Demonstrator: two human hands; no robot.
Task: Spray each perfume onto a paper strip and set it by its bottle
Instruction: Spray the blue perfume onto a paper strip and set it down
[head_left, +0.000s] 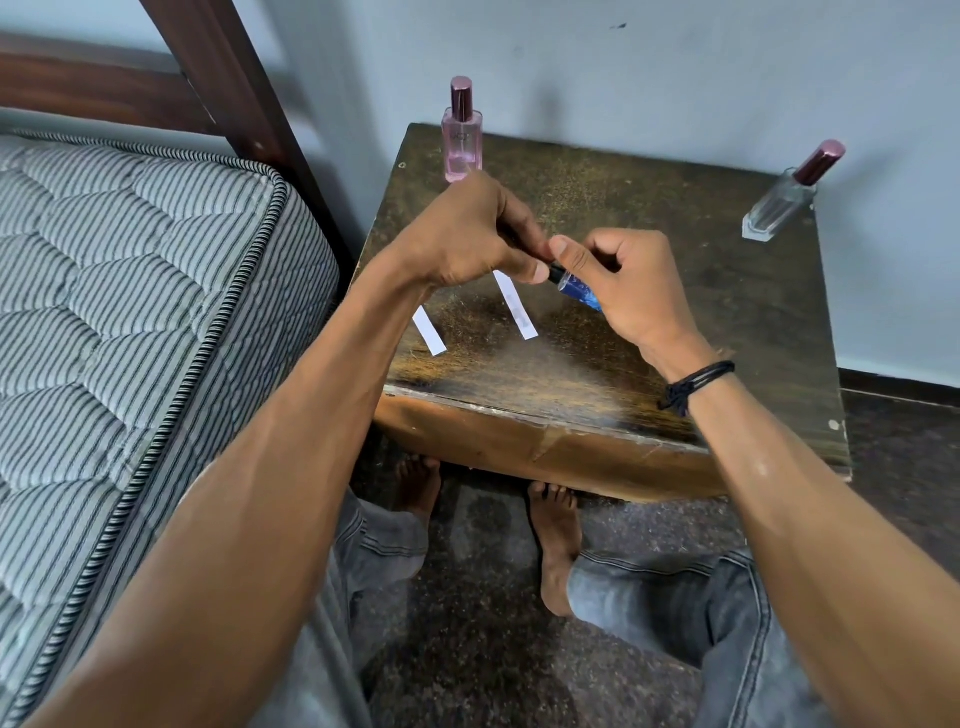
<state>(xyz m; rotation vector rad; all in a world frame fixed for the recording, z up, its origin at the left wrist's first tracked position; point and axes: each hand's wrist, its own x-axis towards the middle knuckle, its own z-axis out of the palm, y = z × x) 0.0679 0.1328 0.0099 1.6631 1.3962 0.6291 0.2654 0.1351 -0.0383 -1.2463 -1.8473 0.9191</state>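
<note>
Hands: two, bare, meeting over the middle of the worktop (727, 312).

Left hand (467, 234): fingers curled, thumb and fingertips pinching the dark cap (556, 270) of the blue bottle (579, 288).

Right hand (634, 280): fingers wrapped round the bottle's blue body, thumb at the neck.

Blue bottle: held clear of the worktop. Long axis tilted, cap end toward the left hand, base toward the right edge. Whether the cap is seated or partly off cannot be told.

Middle strip (515, 305): white paper, flat, partly under the left hand and just left of the bottle.

Left strip (429, 331): same, closer to the left edge. Both strips run far-left to near-right, roughly parallel.

Judgement: the left hand is nearer both strips. Once the cap is off, it is better placed to lift one while the right hand sprays.

Pink bottle (462, 135): upright, far left corner.

Clear bottle (789, 195): upright, near the far right corner. No strip lies beside either.
</note>
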